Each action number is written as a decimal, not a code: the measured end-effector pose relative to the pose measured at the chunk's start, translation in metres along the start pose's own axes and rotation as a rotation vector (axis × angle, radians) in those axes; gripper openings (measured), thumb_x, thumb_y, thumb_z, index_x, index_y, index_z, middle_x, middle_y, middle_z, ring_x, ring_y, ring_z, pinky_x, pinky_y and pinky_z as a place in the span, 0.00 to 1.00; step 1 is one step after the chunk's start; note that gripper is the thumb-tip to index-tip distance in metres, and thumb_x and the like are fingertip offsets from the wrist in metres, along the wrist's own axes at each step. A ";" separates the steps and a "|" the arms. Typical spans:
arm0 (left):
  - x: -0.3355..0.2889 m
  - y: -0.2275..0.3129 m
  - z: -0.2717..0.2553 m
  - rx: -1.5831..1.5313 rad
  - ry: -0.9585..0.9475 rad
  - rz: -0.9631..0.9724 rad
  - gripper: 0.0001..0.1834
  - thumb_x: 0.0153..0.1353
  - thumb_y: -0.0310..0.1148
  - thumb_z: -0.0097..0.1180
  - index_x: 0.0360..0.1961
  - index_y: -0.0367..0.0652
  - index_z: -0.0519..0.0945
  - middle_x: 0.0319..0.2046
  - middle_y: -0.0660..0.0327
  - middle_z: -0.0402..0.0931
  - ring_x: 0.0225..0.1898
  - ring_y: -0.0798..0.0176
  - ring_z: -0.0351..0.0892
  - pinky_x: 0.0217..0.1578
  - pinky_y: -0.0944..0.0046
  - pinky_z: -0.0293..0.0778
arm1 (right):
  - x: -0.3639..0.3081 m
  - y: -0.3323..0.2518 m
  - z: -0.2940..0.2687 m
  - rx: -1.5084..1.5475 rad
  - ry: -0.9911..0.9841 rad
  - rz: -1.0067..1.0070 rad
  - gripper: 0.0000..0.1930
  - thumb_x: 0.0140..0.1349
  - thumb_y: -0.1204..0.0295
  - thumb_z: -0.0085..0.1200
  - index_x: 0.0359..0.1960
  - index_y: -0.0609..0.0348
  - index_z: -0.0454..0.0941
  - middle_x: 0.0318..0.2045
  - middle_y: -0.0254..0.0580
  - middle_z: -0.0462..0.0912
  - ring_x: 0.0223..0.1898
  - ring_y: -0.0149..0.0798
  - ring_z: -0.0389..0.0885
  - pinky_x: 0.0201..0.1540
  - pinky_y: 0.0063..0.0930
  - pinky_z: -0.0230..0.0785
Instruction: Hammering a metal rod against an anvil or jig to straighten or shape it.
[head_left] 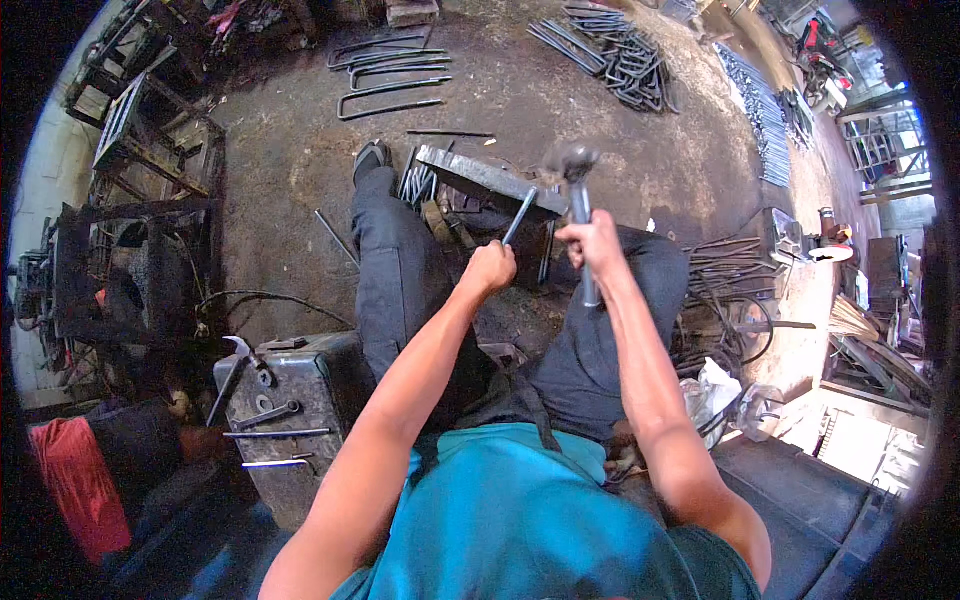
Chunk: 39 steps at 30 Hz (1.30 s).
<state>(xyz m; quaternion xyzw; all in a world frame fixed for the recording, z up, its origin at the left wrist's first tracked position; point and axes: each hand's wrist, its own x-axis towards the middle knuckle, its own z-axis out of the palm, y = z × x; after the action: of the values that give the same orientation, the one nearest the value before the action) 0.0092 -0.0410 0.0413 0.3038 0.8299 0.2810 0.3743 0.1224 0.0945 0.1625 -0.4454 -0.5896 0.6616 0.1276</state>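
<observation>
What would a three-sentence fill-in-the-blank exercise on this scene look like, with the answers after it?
The right hand grips a tool called a ____.
The metal rod is gripped by the ____ hand.
The cloth at the picture's lower left is coloured ____.
Missing words: hammer; left; red.

No lettering, label, number or sign can be read anywhere in view.

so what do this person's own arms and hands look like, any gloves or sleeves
The left hand and right hand are both bare, with no gloves or watch visible. The forearms are uncovered as well. The person wears a teal shirt; its right sleeve is short and looks darker.
</observation>
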 end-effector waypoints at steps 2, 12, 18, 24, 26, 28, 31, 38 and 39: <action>0.001 0.000 0.001 0.040 -0.019 -0.004 0.24 0.67 0.42 0.38 0.43 0.27 0.73 0.39 0.28 0.75 0.45 0.29 0.75 0.52 0.40 0.68 | -0.012 -0.047 -0.009 0.033 -0.010 -0.115 0.09 0.44 0.79 0.59 0.24 0.61 0.69 0.15 0.36 0.71 0.08 0.29 0.65 0.10 0.25 0.54; -0.002 0.000 0.002 0.106 0.000 0.007 0.18 0.66 0.38 0.46 0.39 0.30 0.75 0.36 0.31 0.77 0.42 0.31 0.77 0.45 0.39 0.72 | -0.008 -0.142 -0.020 0.298 -0.406 -0.716 0.09 0.43 0.79 0.53 0.26 0.58 0.65 0.14 0.36 0.66 0.15 0.33 0.65 0.23 0.25 0.60; 0.000 -0.007 0.010 0.124 0.043 0.034 0.17 0.65 0.38 0.47 0.38 0.30 0.76 0.33 0.33 0.77 0.39 0.31 0.78 0.43 0.40 0.74 | 0.020 0.030 0.004 0.020 -0.073 0.245 0.08 0.47 0.80 0.56 0.24 0.56 0.69 0.14 0.36 0.70 0.10 0.30 0.67 0.13 0.26 0.56; 0.005 -0.005 0.004 0.072 0.059 0.013 0.20 0.65 0.40 0.47 0.37 0.28 0.75 0.34 0.31 0.76 0.40 0.31 0.77 0.44 0.40 0.73 | 0.021 0.070 -0.019 0.490 -0.200 0.294 0.08 0.49 0.79 0.53 0.25 0.55 0.65 0.13 0.30 0.64 0.09 0.27 0.62 0.13 0.27 0.56; 0.003 -0.001 0.004 0.060 0.051 -0.025 0.21 0.65 0.41 0.46 0.37 0.28 0.75 0.34 0.31 0.76 0.41 0.31 0.77 0.45 0.40 0.72 | 0.019 0.066 -0.023 0.309 -0.134 0.254 0.08 0.49 0.79 0.53 0.25 0.56 0.65 0.13 0.31 0.64 0.09 0.28 0.62 0.13 0.27 0.56; 0.005 0.003 0.001 0.043 0.077 -0.031 0.22 0.66 0.42 0.44 0.37 0.28 0.75 0.35 0.31 0.76 0.41 0.30 0.77 0.46 0.40 0.71 | 0.017 0.057 -0.023 0.272 -0.105 0.211 0.08 0.48 0.80 0.54 0.25 0.57 0.66 0.13 0.32 0.64 0.08 0.28 0.63 0.12 0.27 0.56; 0.001 0.003 0.000 0.038 0.045 0.020 0.22 0.67 0.42 0.42 0.39 0.28 0.75 0.36 0.31 0.76 0.44 0.31 0.75 0.48 0.40 0.69 | 0.011 0.032 -0.021 0.189 -0.104 0.110 0.08 0.46 0.81 0.55 0.25 0.59 0.67 0.13 0.33 0.65 0.08 0.29 0.63 0.10 0.26 0.55; -0.002 0.001 0.002 0.044 0.027 0.004 0.20 0.68 0.41 0.41 0.40 0.31 0.75 0.37 0.33 0.76 0.44 0.31 0.75 0.49 0.40 0.69 | -0.019 -0.108 -0.029 0.126 -0.173 -0.383 0.09 0.46 0.81 0.56 0.28 0.61 0.69 0.14 0.35 0.70 0.10 0.28 0.66 0.13 0.23 0.56; -0.002 0.000 0.002 0.006 0.013 -0.001 0.20 0.68 0.41 0.41 0.40 0.31 0.74 0.37 0.33 0.76 0.44 0.31 0.75 0.48 0.40 0.69 | -0.020 -0.123 -0.029 0.194 -0.207 -0.431 0.09 0.46 0.81 0.56 0.29 0.61 0.69 0.16 0.35 0.70 0.10 0.28 0.66 0.14 0.23 0.56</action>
<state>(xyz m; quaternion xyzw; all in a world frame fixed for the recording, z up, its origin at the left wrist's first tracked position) 0.0121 -0.0418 0.0414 0.3028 0.8332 0.2802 0.3682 0.1116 0.1336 0.2841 -0.2249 -0.6146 0.7147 0.2466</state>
